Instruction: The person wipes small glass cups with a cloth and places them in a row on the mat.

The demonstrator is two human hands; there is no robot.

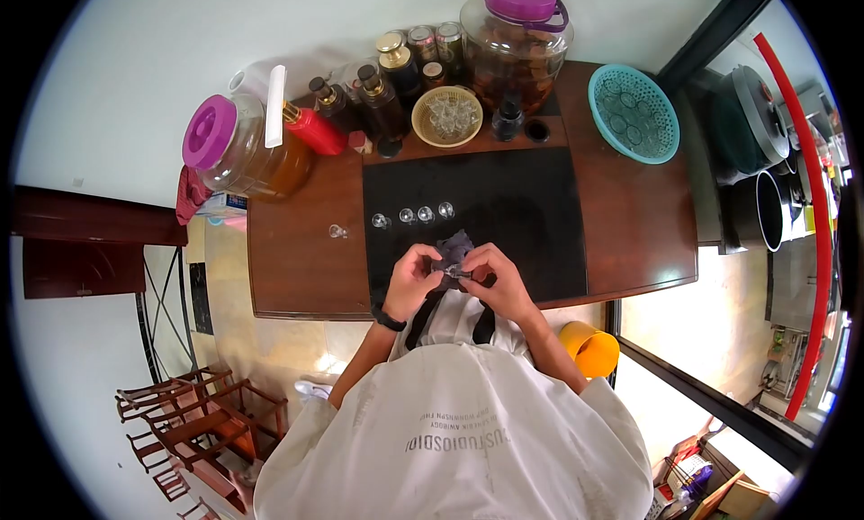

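Observation:
At the front edge of the table my hands meet in front of my body, fingers pinched together. My left hand point(412, 282) is closed on a small clear glass point(453, 271). My right hand point(500, 283) pinches at the glass from the other side, with a dark grey-purple cloth point(454, 246) bunched between the hands. Fingers hide part of the glass and cloth. Beyond them, several small clear glasses stand in a row on the black mat point(504, 192), one of them a footed glass point(445, 210). Another small glass point(337, 231) rests on bare wood to the left.
Along the wall stand a purple-lidded jar point(517, 57), a second such jar point(256, 156), dark pump bottles point(378, 97) and a red bottle point(313, 131). A yellow basket point(447, 117) holds glassware; a turquoise basket point(668, 115) sits right. An orange bin point(589, 347) is below.

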